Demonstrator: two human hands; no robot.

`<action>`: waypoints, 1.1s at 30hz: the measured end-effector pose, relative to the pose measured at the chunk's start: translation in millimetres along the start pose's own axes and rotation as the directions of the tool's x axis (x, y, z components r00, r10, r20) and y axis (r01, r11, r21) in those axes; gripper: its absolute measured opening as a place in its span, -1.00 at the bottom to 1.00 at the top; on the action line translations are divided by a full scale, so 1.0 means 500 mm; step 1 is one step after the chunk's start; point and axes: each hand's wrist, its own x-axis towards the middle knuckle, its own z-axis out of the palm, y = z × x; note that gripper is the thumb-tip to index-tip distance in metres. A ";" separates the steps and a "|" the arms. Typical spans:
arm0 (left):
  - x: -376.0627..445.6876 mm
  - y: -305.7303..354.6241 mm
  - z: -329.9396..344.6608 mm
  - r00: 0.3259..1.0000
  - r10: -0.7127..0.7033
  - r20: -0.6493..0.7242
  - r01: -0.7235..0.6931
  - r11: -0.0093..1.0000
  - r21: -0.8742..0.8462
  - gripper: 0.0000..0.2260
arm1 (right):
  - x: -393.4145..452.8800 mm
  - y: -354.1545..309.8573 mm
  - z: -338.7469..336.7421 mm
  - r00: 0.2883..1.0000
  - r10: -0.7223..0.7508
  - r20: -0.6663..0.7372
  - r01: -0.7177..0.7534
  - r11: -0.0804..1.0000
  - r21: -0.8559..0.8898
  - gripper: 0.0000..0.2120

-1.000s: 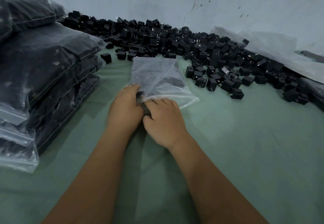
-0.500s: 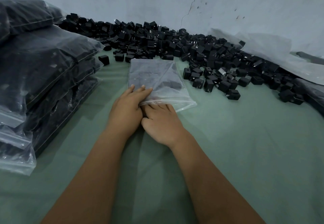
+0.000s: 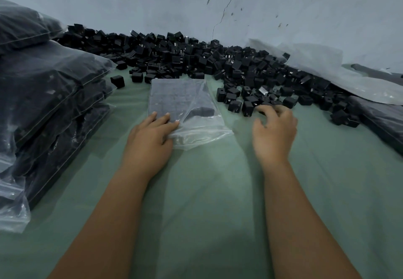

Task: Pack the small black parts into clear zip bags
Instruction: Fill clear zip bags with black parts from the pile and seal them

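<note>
A clear zip bag [image 3: 185,102], partly filled with black parts in flat rows, lies on the green cloth in the middle. My left hand [image 3: 152,136] rests flat on its near left corner, fingers straight on the plastic. My right hand [image 3: 274,130] hovers to the right of the bag, blurred, with fingers loosely spread just short of the loose black parts [image 3: 244,102] and nothing in it. A long heap of black parts [image 3: 196,58] runs along the wall behind the bag.
Stacked full zip bags [image 3: 43,108] tower at the left. Empty clear bags [image 3: 327,71] lie at the back right against the cracked wall, with another dark bag [image 3: 379,119] at the right edge. Green cloth [image 3: 207,191] covers the surface.
My right hand left the bag's mouth and swung right toward the loose parts. My left hand slid forward onto the bag's corner and flattened.
</note>
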 end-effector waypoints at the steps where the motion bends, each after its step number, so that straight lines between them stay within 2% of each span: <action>1: 0.000 0.001 0.000 1.000 0.018 -0.003 -0.018 1.000 0.008 -0.58 | 0.011 0.020 -0.007 0.993 0.096 0.064 -0.093 0.994 -0.051 -0.61; 3: 0.000 0.003 -0.001 0.999 0.048 0.011 -0.048 0.999 0.007 -0.55 | 0.025 0.042 -0.015 0.958 0.215 0.189 -0.207 0.976 -0.062 -0.55; 6: 0.002 0.003 0.001 0.996 0.067 0.062 -0.067 0.998 0.007 -0.52 | 0.034 0.049 -0.014 0.920 0.224 0.322 -0.192 0.973 -0.130 -0.52; 8: 0.003 0.000 0.002 0.994 0.056 0.092 -0.060 0.998 0.036 -0.54 | 0.035 0.049 -0.009 0.913 0.224 0.342 -0.163 0.967 -0.197 -0.50; 11: 0.003 0.000 0.003 0.994 0.038 0.098 -0.042 0.998 0.040 -0.57 | 0.038 0.052 -0.004 0.937 0.208 0.279 -0.152 0.966 -0.209 -0.53; 12: 0.003 0.001 0.003 0.995 0.034 0.096 -0.038 0.999 0.036 -0.57 | 0.036 0.052 -0.003 0.952 0.194 0.235 -0.162 0.975 -0.151 -0.57; 14: 0.002 0.003 0.001 0.996 0.025 0.091 -0.028 0.999 0.028 -0.59 | 0.030 0.043 -0.003 0.973 0.185 0.137 -0.197 0.977 0.081 -0.69; 17: 0.002 0.008 -0.002 0.997 0.004 0.083 -0.003 1.000 -0.010 -0.60 | 0.010 0.020 -0.006 0.981 0.175 0.079 -0.192 0.904 0.382 -0.81; 21: 0.000 0.008 -0.002 0.998 -0.014 0.061 0.019 0.996 -0.083 -0.58 | -0.024 -0.020 -0.005 0.994 0.081 0.077 -0.109 0.848 0.519 -0.77; 24: 0.000 0.002 0.003 0.999 -0.022 0.032 0.028 0.981 -0.190 -0.62 | -0.055 -0.060 0.006 0.988 -0.081 0.128 -0.004 0.832 0.555 -0.70; 29: 0.006 -0.007 0.005 0.987 -0.156 0.042 0.159 0.888 -0.431 -0.64 | -0.108 -0.126 0.026 0.902 -0.367 0.228 0.205 0.829 0.521 -0.70; 33: 0.008 -0.002 -0.001 0.988 -0.140 0.071 0.157 0.849 -0.504 -0.58 | -0.135 -0.144 0.037 0.854 -0.440 0.278 0.265 0.828 0.494 -0.73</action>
